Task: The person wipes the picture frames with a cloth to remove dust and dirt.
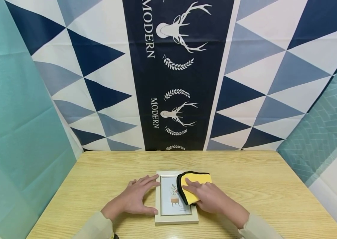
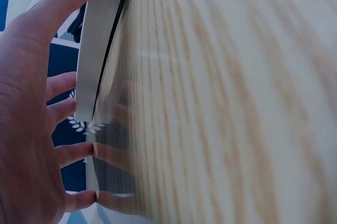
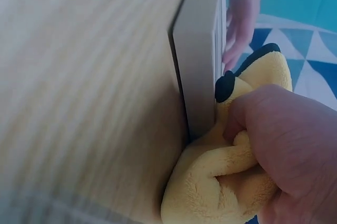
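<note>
A picture frame with a pale cream border lies flat on the table, its print showing a potted plant. My left hand is spread at its left side, thumb and index fingertip right at the border. In the left wrist view, the thumb meets the frame's side while the outer fingertips reach the tabletop. Over the right part of the frame, my right hand holds a folded yellow cloth with black edging. The right wrist view shows plush cloth bunched under the thumb and draped past the frame's side.
The wood-grain table extends around the frame on every side. Behind it hangs a blue-and-white triangle-patterned curtain with a dark deer panel. Teal fabric covers the left side. A small dark and yellow item shows by the left sleeve.
</note>
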`<action>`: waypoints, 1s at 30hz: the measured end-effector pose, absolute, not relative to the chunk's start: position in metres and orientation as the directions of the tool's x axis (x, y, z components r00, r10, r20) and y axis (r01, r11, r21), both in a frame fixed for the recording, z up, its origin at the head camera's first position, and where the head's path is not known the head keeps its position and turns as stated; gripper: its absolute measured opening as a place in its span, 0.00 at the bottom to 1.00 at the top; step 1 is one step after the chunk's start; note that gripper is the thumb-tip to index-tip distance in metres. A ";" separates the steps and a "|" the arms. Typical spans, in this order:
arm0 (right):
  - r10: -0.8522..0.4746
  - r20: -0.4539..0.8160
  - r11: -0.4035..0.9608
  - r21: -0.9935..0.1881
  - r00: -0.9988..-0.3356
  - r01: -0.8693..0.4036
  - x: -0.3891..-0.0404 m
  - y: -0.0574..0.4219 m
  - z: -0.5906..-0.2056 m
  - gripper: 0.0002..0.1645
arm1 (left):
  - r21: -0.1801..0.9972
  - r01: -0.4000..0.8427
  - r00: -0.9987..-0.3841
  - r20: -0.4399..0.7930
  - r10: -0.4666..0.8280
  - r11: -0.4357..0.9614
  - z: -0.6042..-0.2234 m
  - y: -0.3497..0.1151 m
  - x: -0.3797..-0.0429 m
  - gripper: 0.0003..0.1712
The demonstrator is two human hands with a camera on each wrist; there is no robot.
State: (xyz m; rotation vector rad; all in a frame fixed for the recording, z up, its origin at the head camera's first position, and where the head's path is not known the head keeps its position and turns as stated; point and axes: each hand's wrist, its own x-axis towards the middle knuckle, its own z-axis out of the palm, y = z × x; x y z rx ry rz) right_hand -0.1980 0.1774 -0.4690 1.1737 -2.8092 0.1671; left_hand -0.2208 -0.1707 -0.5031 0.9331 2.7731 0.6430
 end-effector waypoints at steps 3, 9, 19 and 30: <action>-0.713 0.133 0.689 -0.048 -0.688 -0.723 -0.190 0.178 -0.470 0.38 | 0.441 0.547 -0.794 0.002 0.608 0.712 -0.504 -0.171 -0.221 0.59; -0.747 0.175 0.653 0.008 -0.642 -0.758 -0.172 0.181 -0.473 0.42 | 0.430 0.555 -0.791 0.009 0.611 0.712 -0.503 -0.172 -0.221 0.60; -0.763 0.161 0.627 -0.051 -0.626 -0.777 -0.140 0.186 -0.480 0.44 | 0.429 0.562 -0.786 0.012 0.617 0.707 -0.505 -0.171 -0.220 0.60; -0.731 0.054 0.669 -0.136 -0.680 -0.730 -0.137 0.184 -0.470 0.39 | 0.436 0.563 -0.787 0.024 0.616 0.702 -0.500 -0.172 -0.218 0.60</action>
